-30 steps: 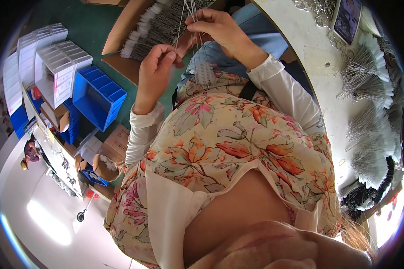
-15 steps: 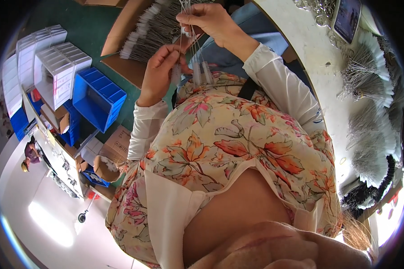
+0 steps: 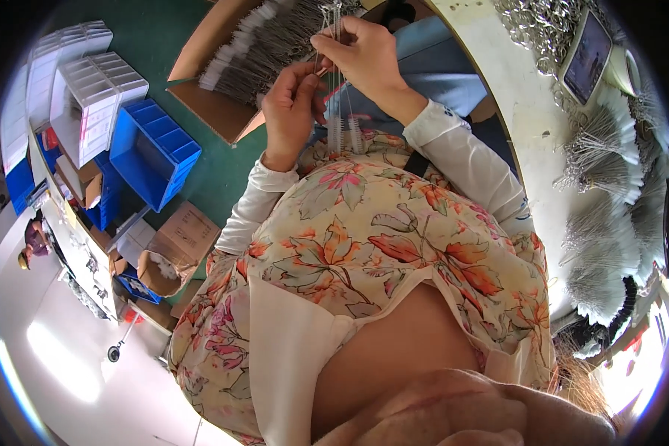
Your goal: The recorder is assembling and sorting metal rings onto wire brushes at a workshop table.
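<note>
Several thin wire brushes with white bristles [image 3: 336,135] hang bristle end down in front of my chest. My right hand [image 3: 372,63] is closed around their wire stems, just below the small metal loops at the top. Close beside it on the left, my left hand [image 3: 290,111] is closed, its thumb and fingers pinching a thin wire stem of a brush; the lower part of that stem is hidden by the fingers. The bristle ends hang just in front of my floral apron [image 3: 334,253].
An open cardboard box [image 3: 234,126] full of similar brushes lies ahead. On the right, a white table [image 3: 490,44] carries metal rings [image 3: 535,37], a phone [image 3: 586,63] and bundles of brushes [image 3: 602,149]. Blue crates [image 3: 156,149] and white crates [image 3: 100,104] stand left; another person [image 3: 36,239] is far off.
My left hand has moved up along the wires from the bristle end, closer to my right hand. Both hands and the brushes sit slightly further right in the picture.
</note>
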{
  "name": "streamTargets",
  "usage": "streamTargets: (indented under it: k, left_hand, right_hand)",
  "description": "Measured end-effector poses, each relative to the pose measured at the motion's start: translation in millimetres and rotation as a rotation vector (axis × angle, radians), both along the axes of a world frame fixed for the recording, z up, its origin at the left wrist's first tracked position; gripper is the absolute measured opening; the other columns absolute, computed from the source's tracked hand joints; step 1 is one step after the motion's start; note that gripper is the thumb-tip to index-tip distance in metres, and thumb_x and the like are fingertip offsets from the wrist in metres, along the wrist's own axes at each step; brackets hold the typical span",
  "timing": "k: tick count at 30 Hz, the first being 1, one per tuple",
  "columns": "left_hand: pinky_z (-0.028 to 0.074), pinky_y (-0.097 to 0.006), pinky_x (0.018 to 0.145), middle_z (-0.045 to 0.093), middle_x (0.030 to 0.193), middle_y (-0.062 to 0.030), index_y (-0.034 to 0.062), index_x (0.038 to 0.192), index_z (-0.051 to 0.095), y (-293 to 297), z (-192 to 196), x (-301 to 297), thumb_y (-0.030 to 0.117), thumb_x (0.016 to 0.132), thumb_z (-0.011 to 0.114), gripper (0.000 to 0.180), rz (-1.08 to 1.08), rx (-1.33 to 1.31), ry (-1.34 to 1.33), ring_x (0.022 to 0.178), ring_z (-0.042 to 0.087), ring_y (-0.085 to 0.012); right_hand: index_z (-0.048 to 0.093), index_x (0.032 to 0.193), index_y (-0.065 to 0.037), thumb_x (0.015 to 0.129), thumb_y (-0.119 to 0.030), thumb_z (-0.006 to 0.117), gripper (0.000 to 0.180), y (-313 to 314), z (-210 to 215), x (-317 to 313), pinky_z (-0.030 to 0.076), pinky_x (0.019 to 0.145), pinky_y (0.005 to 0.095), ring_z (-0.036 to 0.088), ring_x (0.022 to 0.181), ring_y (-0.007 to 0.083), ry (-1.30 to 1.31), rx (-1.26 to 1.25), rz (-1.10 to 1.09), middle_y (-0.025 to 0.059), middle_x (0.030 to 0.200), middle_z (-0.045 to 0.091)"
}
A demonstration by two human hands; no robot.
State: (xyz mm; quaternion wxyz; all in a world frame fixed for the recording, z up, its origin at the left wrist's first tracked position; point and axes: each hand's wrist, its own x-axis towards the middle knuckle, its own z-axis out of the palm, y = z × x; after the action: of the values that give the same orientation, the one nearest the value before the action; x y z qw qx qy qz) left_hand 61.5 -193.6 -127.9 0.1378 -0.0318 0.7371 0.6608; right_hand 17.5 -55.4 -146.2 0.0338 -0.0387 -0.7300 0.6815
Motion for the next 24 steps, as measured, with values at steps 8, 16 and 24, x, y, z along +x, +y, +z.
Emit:
streamTargets:
  k: [8,16,24]
  left_hand:
    - [0.037,-0.021,0.037,0.058,0.071,-0.0035,-0.0012,0.096,0.057,23.1,-20.4,10.0,0.003,0.092,0.046,0.013,0.133,0.031,0.097,0.043,0.048,-0.0058]
    - [0.037,-0.021,0.040,0.058,0.070,-0.0026,-0.0017,0.096,0.057,31.0,-27.3,3.4,0.003,0.092,0.045,0.013,0.151,-0.010,0.127,0.044,0.048,-0.0060]
    - [0.047,-0.028,0.077,0.061,0.098,-0.0070,0.0000,0.105,0.056,2.2,30.1,-27.5,0.008,0.087,0.058,0.019,0.249,0.075,0.604,0.087,0.058,-0.0141]
  right_hand:
    - [0.062,0.069,-0.002,0.075,-0.018,0.068,0.018,9.1,1.3,8.1,0.047,0.049,0.0248,0.060,0.047,0.0120,0.022,0.076,-0.038,0.0065,0.054,0.062]
    - [0.064,0.075,0.000,0.079,-0.016,0.068,0.017,11.9,2.3,5.2,0.045,0.048,0.0199,0.059,0.055,0.0054,-0.023,0.104,-0.025,0.0034,0.062,0.063]
    - [0.059,0.076,0.003,0.077,-0.006,0.067,0.012,18.7,106.4,-16.6,0.044,0.051,0.0308,0.057,0.060,0.0228,0.415,0.363,0.183,0.0126,0.068,0.055]
